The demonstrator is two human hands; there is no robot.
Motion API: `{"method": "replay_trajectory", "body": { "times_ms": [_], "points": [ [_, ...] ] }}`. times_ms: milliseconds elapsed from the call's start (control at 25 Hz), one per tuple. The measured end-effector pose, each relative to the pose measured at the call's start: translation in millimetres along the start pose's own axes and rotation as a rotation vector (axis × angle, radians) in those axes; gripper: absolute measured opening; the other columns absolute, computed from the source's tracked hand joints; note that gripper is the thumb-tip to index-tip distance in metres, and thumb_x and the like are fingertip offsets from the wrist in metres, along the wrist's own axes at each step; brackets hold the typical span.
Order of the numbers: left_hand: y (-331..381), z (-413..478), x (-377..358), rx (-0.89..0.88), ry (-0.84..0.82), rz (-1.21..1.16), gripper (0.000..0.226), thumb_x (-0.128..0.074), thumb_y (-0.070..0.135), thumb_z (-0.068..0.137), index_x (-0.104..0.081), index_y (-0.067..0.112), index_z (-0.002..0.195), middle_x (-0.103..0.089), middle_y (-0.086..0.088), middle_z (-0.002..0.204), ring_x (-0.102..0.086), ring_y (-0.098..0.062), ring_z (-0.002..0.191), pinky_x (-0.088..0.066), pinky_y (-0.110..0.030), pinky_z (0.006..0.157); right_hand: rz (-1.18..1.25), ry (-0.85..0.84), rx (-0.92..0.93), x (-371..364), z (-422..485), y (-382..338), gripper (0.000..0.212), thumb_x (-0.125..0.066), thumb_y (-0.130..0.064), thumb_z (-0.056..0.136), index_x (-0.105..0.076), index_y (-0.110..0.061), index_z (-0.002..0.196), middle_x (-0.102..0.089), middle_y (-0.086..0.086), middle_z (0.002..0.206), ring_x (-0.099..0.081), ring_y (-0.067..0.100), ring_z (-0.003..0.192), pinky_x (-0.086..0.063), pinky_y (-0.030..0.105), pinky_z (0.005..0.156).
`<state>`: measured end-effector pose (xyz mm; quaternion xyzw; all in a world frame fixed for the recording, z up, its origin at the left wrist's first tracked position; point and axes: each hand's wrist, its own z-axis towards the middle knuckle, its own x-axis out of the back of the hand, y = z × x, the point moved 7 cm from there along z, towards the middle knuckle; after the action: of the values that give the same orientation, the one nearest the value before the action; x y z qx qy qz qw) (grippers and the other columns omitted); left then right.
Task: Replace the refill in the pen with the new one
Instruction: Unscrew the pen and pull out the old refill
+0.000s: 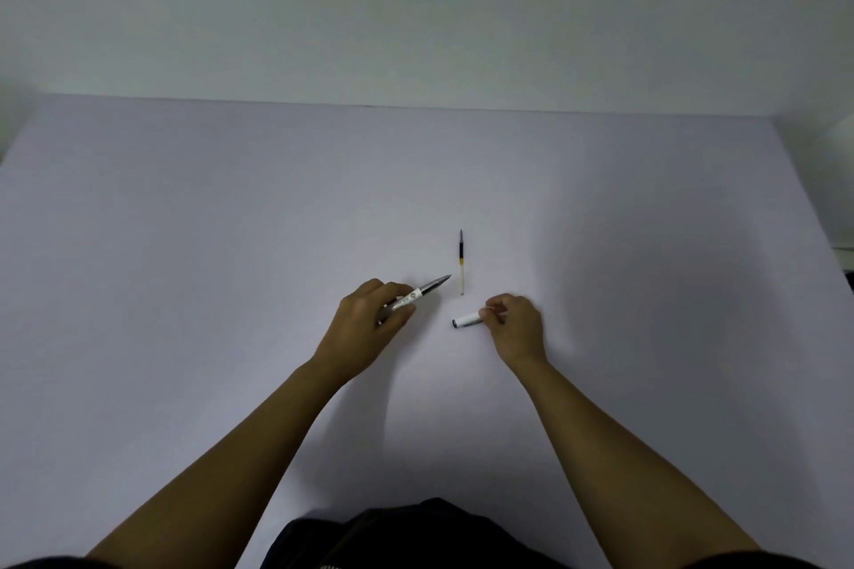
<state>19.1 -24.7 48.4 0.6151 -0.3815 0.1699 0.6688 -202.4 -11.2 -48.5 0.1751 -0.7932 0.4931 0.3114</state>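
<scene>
My left hand (369, 321) grips a white pen (421, 291) whose grey tip points up and to the right, uncapped. My right hand (515, 326) pinches one end of the white pen cap (467, 320), which lies low over the table with its open end facing left. A loose refill (461, 261), dark at the far end and pale at the near end, lies lengthwise on the table just beyond and between the two hands. Neither hand touches it.
A pale lilac table (231, 245) fills the view, with a white wall (416, 14) behind its far edge. My dark clothing (406, 536) shows at the near edge.
</scene>
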Motion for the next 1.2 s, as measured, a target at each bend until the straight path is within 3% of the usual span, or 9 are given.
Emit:
{"method": "replay_trajectory", "body": {
  "times_ms": [200,320,440,560,680,920,1000,1080,1200],
  "points": [
    [15,3,14,-0.084,0.035,-0.008,0.022,-0.061,0.021,0.088,-0.065,0.021,0.109,-0.055,0.005,0.077,-0.051,-0.001,0.068,-0.035,-0.002,0.068,0.044,0.091,0.116,34,-10,-34,0.022,-0.051,-0.019,0.093,-0.064,-0.007,0.107,-0.065,0.012,0.108,-0.060,0.019,0.091,-0.036,0.013,0.076],
    [26,1,26,-0.164,0.064,0.024,0.012,-0.061,0.018,0.087,-0.066,0.012,0.097,-0.054,0.006,0.076,-0.049,0.000,0.066,-0.035,-0.003,0.063,0.100,-0.050,0.307,63,-24,-88,0.026,-0.044,-0.022,0.097,-0.066,-0.012,0.107,-0.066,-0.002,0.100,-0.059,0.009,0.093,-0.040,0.009,0.076],
    [40,-5,33,-0.282,0.056,0.098,0.023,-0.053,0.029,0.088,-0.063,0.009,0.093,-0.052,0.005,0.077,-0.043,-0.004,0.059,-0.035,-0.007,0.060,-0.064,-0.321,0.483,67,-49,-127,0.033,-0.038,-0.029,0.098,-0.063,-0.014,0.114,-0.067,-0.001,0.108,-0.060,0.012,0.101,-0.046,0.025,0.092],
    [56,-12,34,-0.392,0.031,0.229,0.034,-0.042,0.038,0.089,-0.062,0.011,0.096,-0.059,-0.002,0.078,-0.047,-0.011,0.063,-0.036,-0.016,0.058,-0.375,-0.406,0.593,59,-65,-143,0.034,-0.035,-0.029,0.099,-0.064,-0.012,0.106,-0.070,0.012,0.099,-0.061,0.025,0.085,-0.048,0.037,0.078],
    [65,-16,39,-0.438,0.077,0.398,0.039,-0.035,0.045,0.091,-0.059,0.014,0.090,-0.061,-0.003,0.071,-0.054,-0.020,0.058,-0.040,-0.028,0.046,-0.482,-0.375,0.639,60,-73,-155,0.025,-0.045,-0.021,0.096,-0.069,-0.013,0.099,-0.073,0.004,0.092,-0.054,0.019,0.068,-0.040,0.027,0.061],
    [62,-26,39,-0.323,0.013,0.321,0.059,-0.021,0.057,0.086,-0.054,0.008,0.086,-0.056,-0.006,0.066,-0.040,-0.022,0.053,-0.030,-0.030,0.051,-0.329,-0.229,0.859,78,-96,-168,0.015,-0.062,-0.020,0.085,-0.069,-0.010,0.093,-0.070,0.004,0.089,-0.057,0.016,0.083,-0.036,0.015,0.074],
    [65,-28,41,-0.338,0.024,0.339,0.054,-0.022,0.053,0.087,-0.053,0.009,0.086,-0.051,-0.001,0.066,-0.039,-0.021,0.054,-0.031,-0.029,0.051,-0.296,-0.262,0.833,83,-96,-165,0.022,-0.062,-0.031,0.084,-0.067,-0.013,0.097,-0.069,-0.001,0.093,-0.056,0.010,0.086,-0.035,0.009,0.080],
    [68,-30,46,-0.362,0.045,0.359,0.051,-0.023,0.053,0.088,-0.051,0.010,0.085,-0.050,-0.001,0.066,-0.039,-0.020,0.055,-0.031,-0.029,0.049,-0.365,-0.334,0.727,80,-94,-159,0.036,-0.048,-0.047,0.087,-0.066,-0.019,0.101,-0.070,-0.002,0.097,-0.059,0.010,0.087,-0.045,0.021,0.080],
    [73,-34,48,-0.408,0.074,0.403,0.056,-0.015,0.057,0.092,-0.049,0.013,0.081,-0.053,-0.002,0.063,-0.037,-0.019,0.050,-0.029,-0.028,0.044,-0.372,-0.346,0.686,80,-95,-162,0.033,-0.043,-0.035,0.095,-0.070,-0.016,0.092,-0.074,0.004,0.085,-0.058,0.010,0.068,-0.042,0.019,0.063]
  ]
}}
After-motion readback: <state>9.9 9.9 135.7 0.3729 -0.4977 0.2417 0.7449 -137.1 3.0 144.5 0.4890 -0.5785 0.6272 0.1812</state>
